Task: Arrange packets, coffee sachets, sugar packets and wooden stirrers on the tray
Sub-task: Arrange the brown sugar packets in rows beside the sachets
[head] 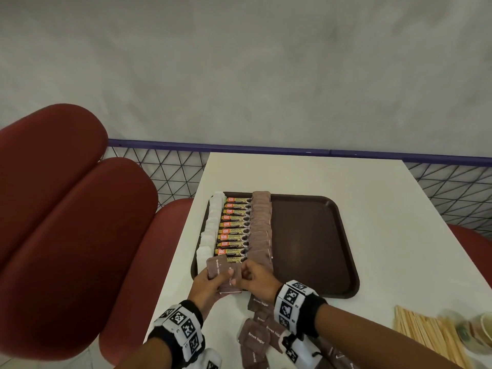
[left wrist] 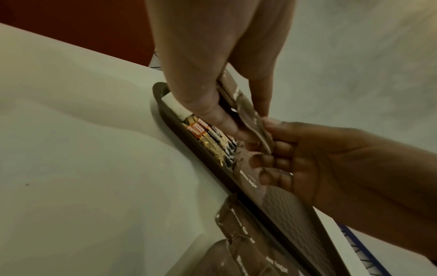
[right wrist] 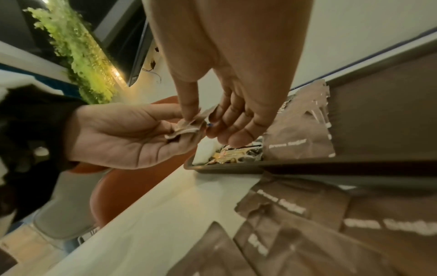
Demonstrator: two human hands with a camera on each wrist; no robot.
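Only the head view shows the whole brown tray [head: 314, 235] on the white table [head: 332, 177]: a row of white packets [head: 213, 222] at its left edge, then coffee sachets [head: 234, 230], then a row of brown sugar packets [head: 261, 227]. It shows also loose sugar packets [head: 258, 336] on the table before the tray and the wooden stirrers [head: 426, 334] at the right, near a blurred cup [head: 479, 331]. The wrist views show the grasp from close. The left hand [head: 210, 286] grips a small stack of sugar packets [head: 222, 272] over the near left corner of the tray, fingers curled round it. The right hand [head: 255, 278] pinches the edge of one packet in this stack between thumb and fingertips [left wrist: 272, 125], its other fingers loosely bent
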